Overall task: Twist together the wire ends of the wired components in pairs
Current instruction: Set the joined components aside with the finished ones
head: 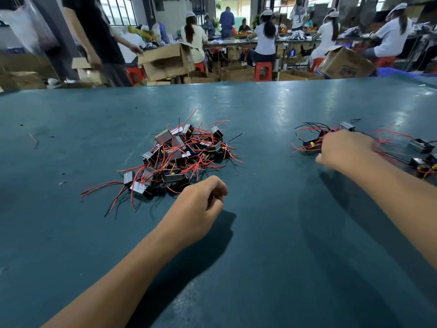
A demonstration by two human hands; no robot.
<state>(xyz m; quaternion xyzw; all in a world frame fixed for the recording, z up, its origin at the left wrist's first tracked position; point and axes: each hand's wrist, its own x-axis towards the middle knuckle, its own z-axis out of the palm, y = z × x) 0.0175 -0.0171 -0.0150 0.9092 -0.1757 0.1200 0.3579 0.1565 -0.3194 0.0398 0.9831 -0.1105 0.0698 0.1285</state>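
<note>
Teal tabletop (272,110): left hand (201,204) curled empty by the tangled pile (179,152); right hand (343,150) on the finished bunch (314,138), grip unclear. Yanking could snag neighbours.

Bright overhead glare, soft shadows, wide-angle edge distortion

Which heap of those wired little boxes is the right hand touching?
The smaller, spread-out group on the right; the right hand rests on it. The big pile lies untouched.
</note>
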